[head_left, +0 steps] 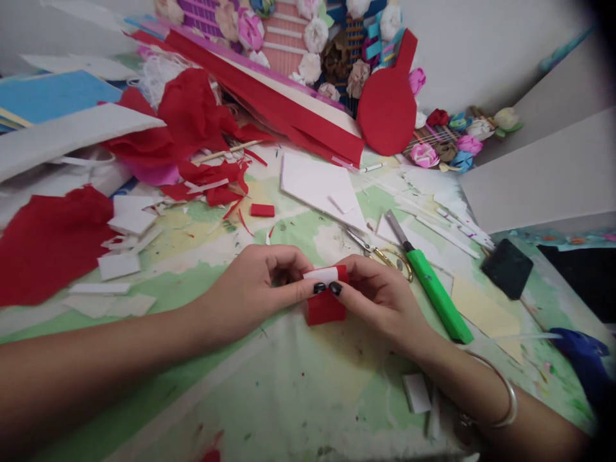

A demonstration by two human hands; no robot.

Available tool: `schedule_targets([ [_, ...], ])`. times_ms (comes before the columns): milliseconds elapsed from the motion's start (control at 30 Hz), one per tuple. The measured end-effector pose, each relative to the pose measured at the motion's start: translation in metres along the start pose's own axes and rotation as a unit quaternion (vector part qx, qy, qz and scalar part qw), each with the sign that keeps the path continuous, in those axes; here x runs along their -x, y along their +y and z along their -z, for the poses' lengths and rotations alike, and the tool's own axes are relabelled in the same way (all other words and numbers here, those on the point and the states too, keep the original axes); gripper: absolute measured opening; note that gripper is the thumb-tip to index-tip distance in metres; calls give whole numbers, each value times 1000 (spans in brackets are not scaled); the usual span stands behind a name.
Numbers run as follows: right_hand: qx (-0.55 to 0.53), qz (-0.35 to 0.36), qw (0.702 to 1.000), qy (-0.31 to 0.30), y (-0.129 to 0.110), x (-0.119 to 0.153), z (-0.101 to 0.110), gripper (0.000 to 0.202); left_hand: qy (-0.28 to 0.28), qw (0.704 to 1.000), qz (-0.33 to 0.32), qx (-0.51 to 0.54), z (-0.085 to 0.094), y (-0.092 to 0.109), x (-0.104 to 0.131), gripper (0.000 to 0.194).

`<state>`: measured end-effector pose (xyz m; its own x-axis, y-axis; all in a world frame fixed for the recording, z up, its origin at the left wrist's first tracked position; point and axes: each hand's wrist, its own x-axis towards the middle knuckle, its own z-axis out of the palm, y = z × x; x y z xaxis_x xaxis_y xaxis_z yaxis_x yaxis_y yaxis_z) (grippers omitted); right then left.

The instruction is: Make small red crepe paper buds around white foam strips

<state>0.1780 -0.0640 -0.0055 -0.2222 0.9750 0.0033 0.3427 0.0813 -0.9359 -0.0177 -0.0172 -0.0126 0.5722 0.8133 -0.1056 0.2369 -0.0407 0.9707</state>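
Between my two hands is a small piece of red crepe-like paper (326, 310) with a small white rectangle (321, 275) lying on its upper part. My left hand (262, 282) pinches the left end, its thumb pressed on the white piece. From the right, my right hand (385, 298) pinches the other end, thumb near the red edge; the two thumbs almost meet. The fingers behind the paper are partly hidden. Beyond my hands lies a small red block (262, 210), and gold-handled scissors (380, 253) rest just past my right hand.
A green utility knife (439, 295) lies right of my right hand, its blade pointing away. White board (321, 186), red paper scraps (212, 183) and white offcuts (120, 264) surround the work spot. A red paddle shape (387, 106) leans at the back near paper flowers (464, 144).
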Motion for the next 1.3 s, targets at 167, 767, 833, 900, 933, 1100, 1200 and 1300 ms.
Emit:
schedule_targets([
  [167, 5, 19, 1000, 18, -1, -1, 1, 14, 2, 1000, -9, 0, -2, 3, 0, 23],
  [767, -119, 2, 992, -29, -15, 5, 29, 20, -94, 993, -44, 56, 4, 16, -13, 51],
  [833, -100, 10, 995, -18, -12, 8, 32, 24, -134, 990, -32, 31, 0, 27, -16, 50],
  [900, -62, 26, 998, 1, -7, 12, 35, 26, -161, 987, -24, 3, -6, 36, -20, 44],
  [933, -40, 33, 999, 9, -5, 14, 36, 26, -170, 985, -20, -12, -9, 40, -23, 40],
  [1100, 12, 50, 998, 19, 4, 17, 45, 23, -194, 978, -24, -69, -21, 46, -36, 38],
  [1200, -25, 47, 999, 0, 7, 16, 49, 23, -188, 979, -30, -75, -21, 44, -37, 36],
  [1300, -63, 37, 997, -14, 8, 15, 53, 22, -164, 983, -19, -75, -19, 42, -35, 28],
])
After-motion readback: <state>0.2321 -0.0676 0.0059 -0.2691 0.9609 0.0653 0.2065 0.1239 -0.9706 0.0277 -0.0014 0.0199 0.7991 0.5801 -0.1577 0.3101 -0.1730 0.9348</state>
